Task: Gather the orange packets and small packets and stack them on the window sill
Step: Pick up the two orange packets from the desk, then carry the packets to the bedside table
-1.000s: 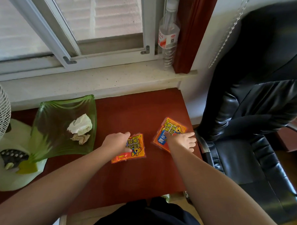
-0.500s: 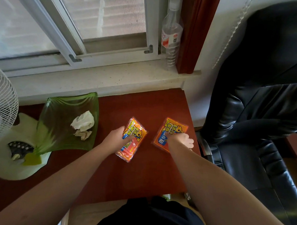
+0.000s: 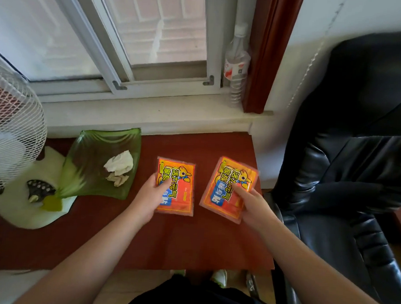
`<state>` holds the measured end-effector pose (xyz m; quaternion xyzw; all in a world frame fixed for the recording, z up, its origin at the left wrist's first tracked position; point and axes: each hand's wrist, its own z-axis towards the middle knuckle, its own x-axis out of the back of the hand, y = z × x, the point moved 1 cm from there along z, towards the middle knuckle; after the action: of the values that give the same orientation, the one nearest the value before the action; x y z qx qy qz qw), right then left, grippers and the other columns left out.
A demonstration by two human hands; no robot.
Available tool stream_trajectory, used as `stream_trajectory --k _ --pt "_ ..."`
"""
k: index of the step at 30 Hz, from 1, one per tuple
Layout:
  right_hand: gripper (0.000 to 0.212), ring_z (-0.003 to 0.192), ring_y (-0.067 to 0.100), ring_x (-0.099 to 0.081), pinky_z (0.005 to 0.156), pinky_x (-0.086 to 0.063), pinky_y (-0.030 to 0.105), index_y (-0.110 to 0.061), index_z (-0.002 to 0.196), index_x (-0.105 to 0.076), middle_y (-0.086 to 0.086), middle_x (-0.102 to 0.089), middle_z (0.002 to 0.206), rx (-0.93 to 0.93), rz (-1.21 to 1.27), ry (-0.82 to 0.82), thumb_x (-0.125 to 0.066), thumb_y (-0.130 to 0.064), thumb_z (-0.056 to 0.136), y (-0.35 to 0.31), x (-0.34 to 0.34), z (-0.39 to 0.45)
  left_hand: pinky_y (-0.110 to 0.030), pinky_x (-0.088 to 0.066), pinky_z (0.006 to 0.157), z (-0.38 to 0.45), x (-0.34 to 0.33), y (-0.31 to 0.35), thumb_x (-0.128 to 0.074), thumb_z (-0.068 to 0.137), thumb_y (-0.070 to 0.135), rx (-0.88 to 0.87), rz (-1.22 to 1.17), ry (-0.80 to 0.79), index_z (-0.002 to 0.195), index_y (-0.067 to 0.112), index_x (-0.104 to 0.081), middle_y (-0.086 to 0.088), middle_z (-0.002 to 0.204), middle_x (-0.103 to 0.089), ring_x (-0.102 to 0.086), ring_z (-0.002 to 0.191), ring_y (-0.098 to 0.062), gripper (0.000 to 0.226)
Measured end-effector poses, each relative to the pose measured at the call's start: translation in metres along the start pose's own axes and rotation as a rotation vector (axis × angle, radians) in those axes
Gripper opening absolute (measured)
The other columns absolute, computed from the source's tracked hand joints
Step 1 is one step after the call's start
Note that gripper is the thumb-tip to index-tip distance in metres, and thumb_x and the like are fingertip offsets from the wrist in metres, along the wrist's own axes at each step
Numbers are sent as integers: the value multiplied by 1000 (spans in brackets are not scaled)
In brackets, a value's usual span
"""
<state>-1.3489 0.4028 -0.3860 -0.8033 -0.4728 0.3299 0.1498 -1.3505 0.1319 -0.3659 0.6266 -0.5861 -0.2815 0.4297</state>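
Two orange packets with yellow and blue print are over the red-brown table (image 3: 191,238). My left hand (image 3: 150,196) grips the left orange packet (image 3: 179,187) by its left edge, thumb on its face. My right hand (image 3: 253,208) holds the right orange packet (image 3: 226,187) at its lower right corner, fingers across its front. Both packets stand lengthwise toward the window. The pale stone window sill (image 3: 150,115) runs behind the table. No small packets are visible.
A green glass dish (image 3: 86,160) with crumpled tissue sits left of the packets. A white fan (image 3: 12,129) stands at the far left on its base. A clear plastic bottle (image 3: 236,68) stands on the sill's right end. A black leather chair (image 3: 345,172) is at the right.
Both hands have turned their packets to point lengthwise at the window and closed on them. The left packet moved up and right; the view came closer to the table.
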Motion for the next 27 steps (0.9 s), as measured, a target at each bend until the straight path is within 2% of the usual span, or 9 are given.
stream_trajectory --k 4,6,10,15,19,22,25,27 --pt "12 70 26 -78 59 -64 46 -12 105 -66 10 -81 83 14 60 -22 -63 -17 94 -13 18 -33 -37 -60 65 -31 -14 9 -60 93 15 61 -180 -51 105 21 -65 -3 84 -81 -77 74 -21 13" --pt "14 65 26 -78 55 -63 44 -8 107 -65 11 -81 79 42 69 -3 -60 -14 95 -18 27 -50 -35 -60 58 -45 -17 15 -60 93 13 69 -201 -115 104 19 -66 -4 85 -81 -77 76 -22 14" --pt "13 67 27 -78 56 -63 42 -7 104 -67 12 -81 82 106 43 2 -60 -12 95 -29 41 -91 -38 -62 60 -71 -24 40 -62 92 14 56 -195 -274 107 18 -68 -11 95 -80 -77 84 -28 17" --pt "22 87 33 -77 72 -62 50 -8 112 -68 17 -79 102 239 -7 23 -66 -15 91 -20 57 -150 -44 -62 68 -105 -28 57 -61 92 19 62 -199 -466 112 21 -67 -15 104 -78 -74 94 -34 20" --pt "35 85 36 -77 66 -62 50 -7 109 -69 20 -78 102 322 50 89 -73 -22 77 11 66 -199 -48 -60 77 -131 -21 52 -59 93 23 91 -187 -566 112 23 -68 -15 108 -76 -73 98 -35 20" --pt "43 86 37 -77 69 -61 51 -6 110 -68 21 -78 103 340 80 140 -76 -24 71 38 71 -234 -48 -60 75 -150 -7 44 -63 90 27 125 -178 -659 108 27 -72 -14 110 -76 -73 99 -35 20" --pt "40 83 36 -77 63 -62 47 -8 108 -68 20 -78 101 332 83 170 -75 -25 72 61 73 -264 -45 -60 73 -166 1 38 -69 81 33 133 -156 -755 108 27 -73 -15 112 -75 -72 100 -35 28" --pt "34 83 35 -78 61 -62 44 -8 108 -68 20 -78 101 348 103 202 -73 -24 79 75 78 -284 -44 -61 70 -178 -3 33 -69 79 33 138 -154 -795 106 25 -73 -16 111 -75 -73 99 -35 29"
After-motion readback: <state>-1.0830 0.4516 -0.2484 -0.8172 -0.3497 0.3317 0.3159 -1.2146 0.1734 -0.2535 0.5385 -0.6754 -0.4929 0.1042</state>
